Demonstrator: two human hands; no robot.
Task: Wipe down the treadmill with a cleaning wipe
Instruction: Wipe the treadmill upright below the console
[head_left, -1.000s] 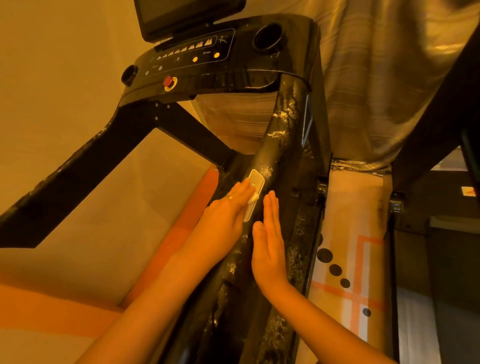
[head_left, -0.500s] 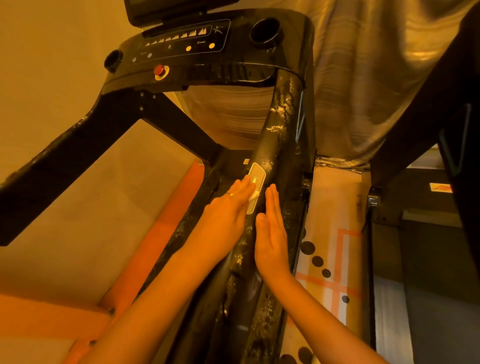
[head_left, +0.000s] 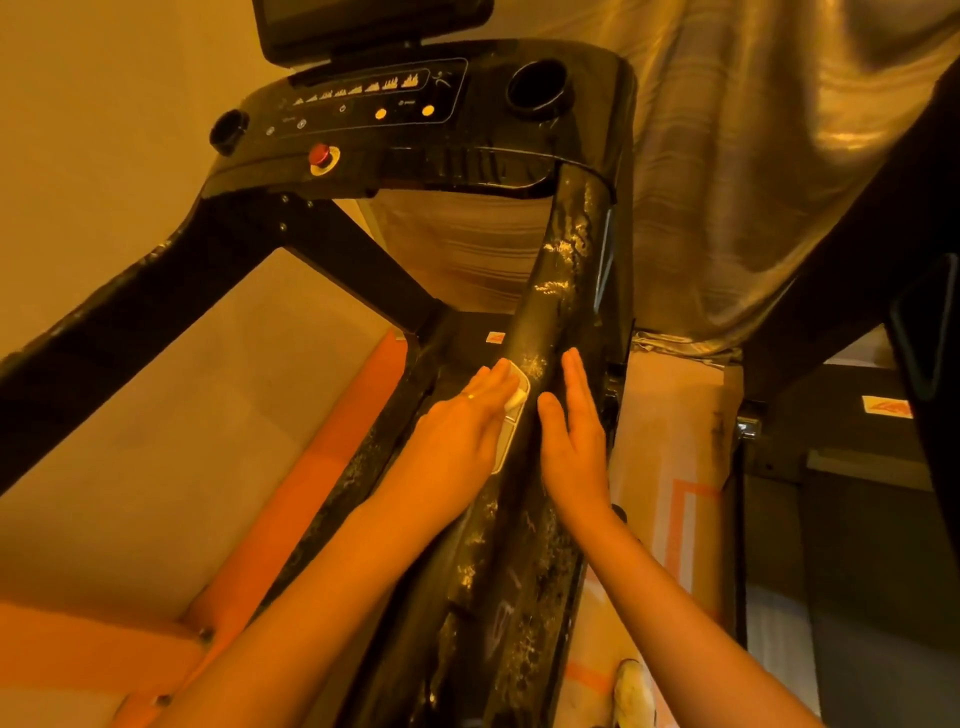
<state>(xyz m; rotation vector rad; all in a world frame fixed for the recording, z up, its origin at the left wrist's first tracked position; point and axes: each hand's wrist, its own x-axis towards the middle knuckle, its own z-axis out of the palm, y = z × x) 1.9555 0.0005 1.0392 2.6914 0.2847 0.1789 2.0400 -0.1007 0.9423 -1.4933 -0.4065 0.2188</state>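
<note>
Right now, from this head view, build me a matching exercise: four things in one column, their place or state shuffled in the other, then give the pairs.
Things
1. left hand
2. right hand
3. red button
4. screen

Places or states
A. above the console, cut off by the picture's top edge
B. lies flat on the handrail, holding nothing
C. presses the wipe against the handrail
D. on the console's front, left of centre

Pairs: 1-C, 2-B, 3-D, 4-A

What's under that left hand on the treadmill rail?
A pale wipe peeks out beneath the fingers of the left hand, lying on a light oval plate set into the black handrail. How much wipe and plate the palm covers cannot be seen.
</note>
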